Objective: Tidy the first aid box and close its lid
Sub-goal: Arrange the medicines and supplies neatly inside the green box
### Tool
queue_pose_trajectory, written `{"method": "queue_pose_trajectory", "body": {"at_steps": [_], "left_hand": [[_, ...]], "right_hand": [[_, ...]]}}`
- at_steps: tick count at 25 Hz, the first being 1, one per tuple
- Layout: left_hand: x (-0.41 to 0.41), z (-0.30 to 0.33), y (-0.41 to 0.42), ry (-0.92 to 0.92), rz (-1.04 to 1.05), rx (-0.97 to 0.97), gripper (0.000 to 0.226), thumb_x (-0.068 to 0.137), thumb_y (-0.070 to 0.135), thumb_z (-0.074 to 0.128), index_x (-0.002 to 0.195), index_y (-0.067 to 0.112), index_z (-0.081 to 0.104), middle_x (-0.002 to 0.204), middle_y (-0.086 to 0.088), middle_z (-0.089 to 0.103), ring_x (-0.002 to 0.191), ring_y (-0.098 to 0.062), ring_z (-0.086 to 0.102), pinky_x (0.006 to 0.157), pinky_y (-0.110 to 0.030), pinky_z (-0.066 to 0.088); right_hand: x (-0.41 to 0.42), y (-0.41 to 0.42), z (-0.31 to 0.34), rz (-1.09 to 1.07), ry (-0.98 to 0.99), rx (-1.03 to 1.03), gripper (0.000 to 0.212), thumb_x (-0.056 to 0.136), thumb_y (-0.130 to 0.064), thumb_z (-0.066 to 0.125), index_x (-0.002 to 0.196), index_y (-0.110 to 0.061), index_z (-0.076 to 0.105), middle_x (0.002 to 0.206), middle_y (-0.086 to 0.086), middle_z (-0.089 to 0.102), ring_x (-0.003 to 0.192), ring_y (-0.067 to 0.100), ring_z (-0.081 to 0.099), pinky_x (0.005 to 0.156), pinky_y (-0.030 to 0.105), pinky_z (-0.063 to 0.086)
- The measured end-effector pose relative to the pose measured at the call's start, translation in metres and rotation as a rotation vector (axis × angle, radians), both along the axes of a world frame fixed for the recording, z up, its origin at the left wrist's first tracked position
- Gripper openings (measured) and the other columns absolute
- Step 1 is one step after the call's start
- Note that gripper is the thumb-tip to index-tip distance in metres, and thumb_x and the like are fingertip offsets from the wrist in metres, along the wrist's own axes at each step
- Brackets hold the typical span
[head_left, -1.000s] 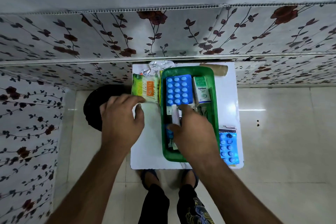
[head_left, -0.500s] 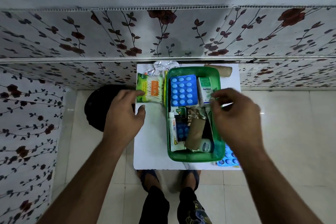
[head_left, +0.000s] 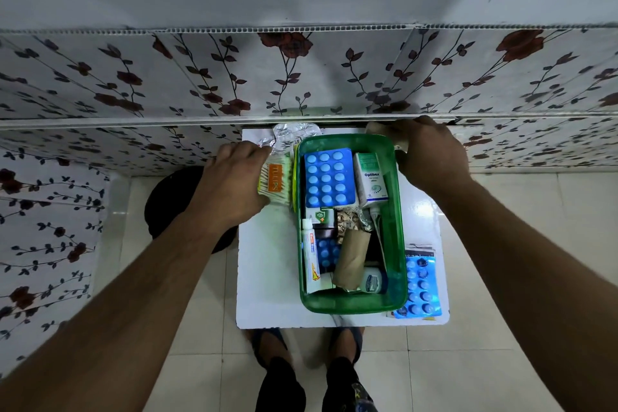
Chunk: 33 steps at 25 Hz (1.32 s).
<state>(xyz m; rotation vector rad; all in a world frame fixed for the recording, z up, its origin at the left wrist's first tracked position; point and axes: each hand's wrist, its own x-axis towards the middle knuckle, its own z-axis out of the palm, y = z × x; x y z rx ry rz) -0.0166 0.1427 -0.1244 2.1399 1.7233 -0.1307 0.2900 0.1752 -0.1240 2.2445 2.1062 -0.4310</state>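
The green first aid box (head_left: 391, 244) stands open on a small white table (head_left: 267, 278). Inside lie a blue blister pack (head_left: 327, 177), a white Optibex carton (head_left: 369, 181), a white tube (head_left: 309, 254) and a brown paper roll (head_left: 351, 257). My left hand (head_left: 234, 177) grips a green packet of cotton buds (head_left: 276, 182) just left of the box. My right hand (head_left: 428, 150) closes on a brown roll (head_left: 378, 129) at the table's far right corner, behind the box. No lid is visible.
Another blue blister pack (head_left: 419, 288) lies on papers at the box's right side. A crumpled foil strip (head_left: 291, 135) sits at the table's back edge. Flowered wall panels (head_left: 301, 77) close the far side. A black round object (head_left: 174, 197) stands on the floor to the left.
My right hand left the box and reached to the far right corner, closing on the brown roll. My left hand moved forward and took hold of the cotton bud packet.
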Motion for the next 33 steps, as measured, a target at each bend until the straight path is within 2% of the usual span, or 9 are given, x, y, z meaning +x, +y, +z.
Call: {"method": "queue_pose_trajectory", "body": {"at_steps": [4,7,13,17,20,22,26,29,33], "left_hand": [[-0.010,-0.002,-0.007,0.037,-0.020,0.049,0.067,0.059,0.038,0.080,0.120,0.021,0.059,0.112,-0.004,0.060,0.110,-0.033,0.048,0.085,-0.048,0.045],[-0.025,0.000,-0.023,0.029,0.002,0.054,0.054,0.056,0.040,0.076,0.104,0.020,0.062,0.101,-0.003,0.058,0.096,-0.032,0.053,0.081,-0.044,0.046],[-0.033,0.032,-0.038,-0.053,0.133,-0.007,0.055,0.056,0.027,0.086,0.104,0.012,0.065,0.101,-0.007,0.059,0.084,-0.028,0.058,0.067,-0.033,0.041],[-0.030,0.055,-0.032,-0.217,0.329,0.131,0.029,0.065,0.013,0.081,0.091,0.016,0.068,0.094,0.000,0.058,0.077,-0.017,0.061,0.068,-0.030,0.048],[-0.007,0.031,-0.042,-0.357,0.307,-0.126,0.050,0.068,0.018,0.083,0.115,0.017,0.064,0.113,-0.001,0.056,0.097,-0.020,0.063,0.085,-0.036,0.053],[-0.002,0.021,-0.042,-0.381,0.288,-0.149,0.076,0.066,0.021,0.085,0.134,0.024,0.051,0.126,-0.002,0.052,0.110,-0.018,0.055,0.095,-0.036,0.048],[-0.013,0.009,-0.023,-0.016,0.107,-0.036,0.101,0.060,0.034,0.085,0.147,0.028,0.034,0.144,-0.007,0.041,0.122,-0.035,0.039,0.097,-0.045,0.041],[-0.011,-0.001,-0.024,0.091,0.005,0.024,0.083,0.059,0.040,0.082,0.134,0.023,0.050,0.128,-0.006,0.055,0.108,-0.034,0.043,0.082,-0.045,0.046],[-0.019,0.019,-0.029,0.109,0.099,0.057,0.072,0.050,0.051,0.071,0.115,0.023,0.059,0.112,-0.004,0.061,0.103,-0.037,0.049,0.083,-0.045,0.044]], "right_hand": [[-0.001,-0.002,-0.007,-0.004,-0.025,0.013,0.031,0.090,-0.033,0.060,0.118,-0.020,0.065,0.114,0.012,0.062,0.102,0.038,0.061,0.075,0.046,0.054],[0.003,-0.017,-0.007,-0.097,0.038,-0.011,0.035,0.093,-0.042,0.053,0.117,-0.022,0.067,0.110,0.010,0.063,0.095,0.036,0.063,0.070,0.039,0.050],[0.006,-0.051,0.014,-0.317,0.205,0.057,0.039,0.085,-0.051,0.056,0.110,-0.023,0.068,0.103,0.003,0.066,0.085,0.028,0.063,0.065,0.030,0.040],[0.008,-0.066,0.026,-0.390,0.276,0.105,0.038,0.085,-0.054,0.057,0.105,-0.023,0.069,0.101,0.001,0.068,0.086,0.026,0.063,0.067,0.030,0.043],[0.011,-0.079,0.026,-0.406,0.292,0.091,0.038,0.085,-0.053,0.058,0.106,-0.024,0.069,0.103,0.002,0.069,0.088,0.025,0.064,0.068,0.032,0.047],[0.013,-0.080,0.031,-0.418,0.319,0.106,0.036,0.085,-0.050,0.060,0.108,-0.024,0.069,0.104,0.001,0.069,0.090,0.025,0.064,0.069,0.031,0.046],[0.015,-0.078,0.026,-0.406,0.344,0.129,0.036,0.084,-0.047,0.063,0.111,-0.023,0.069,0.107,0.001,0.069,0.091,0.024,0.064,0.070,0.030,0.041],[0.014,-0.085,0.018,-0.402,0.350,0.101,0.037,0.084,-0.050,0.062,0.110,-0.024,0.069,0.106,-0.001,0.070,0.089,0.023,0.063,0.068,0.029,0.040],[0.013,-0.085,0.020,-0.416,0.360,0.108,0.040,0.086,-0.058,0.055,0.104,-0.025,0.069,0.100,-0.005,0.070,0.084,0.019,0.063,0.066,0.029,0.042]]}}
